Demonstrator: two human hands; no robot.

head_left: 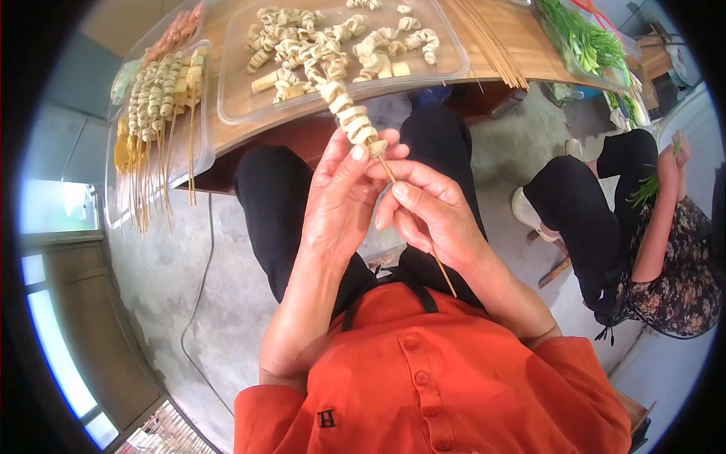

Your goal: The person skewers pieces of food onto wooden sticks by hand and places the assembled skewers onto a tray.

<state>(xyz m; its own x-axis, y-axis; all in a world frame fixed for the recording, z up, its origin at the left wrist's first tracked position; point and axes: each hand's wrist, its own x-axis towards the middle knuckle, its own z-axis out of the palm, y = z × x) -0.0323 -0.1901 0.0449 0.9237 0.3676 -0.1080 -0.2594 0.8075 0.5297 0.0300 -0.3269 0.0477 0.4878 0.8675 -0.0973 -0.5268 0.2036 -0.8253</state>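
A bamboo skewer (pixel 444 271) slants down toward my lap, its upper part run through a spiral-cut pale food piece (pixel 352 119) that looks like tofu. My left hand (pixel 338 193) is closed around the lower end of the spiral, thumb and fingers on it. Just below, my right hand (pixel 437 206) pinches the bare skewer between thumb and fingers. The spiral's top end overlaps a clear plastic tray (pixel 448 73), where more loose spiral pieces (pixel 291 41) lie heaped.
On the left, another clear tray (pixel 204 155) holds threaded skewers (pixel 155 98), their sticks overhanging. Bare bamboo skewers (pixel 488 41) lie on the wooden table (pixel 219 34). A container of greens (pixel 586 38) stands at right. A seated co-worker's hand (pixel 669 163) holds green stalks.
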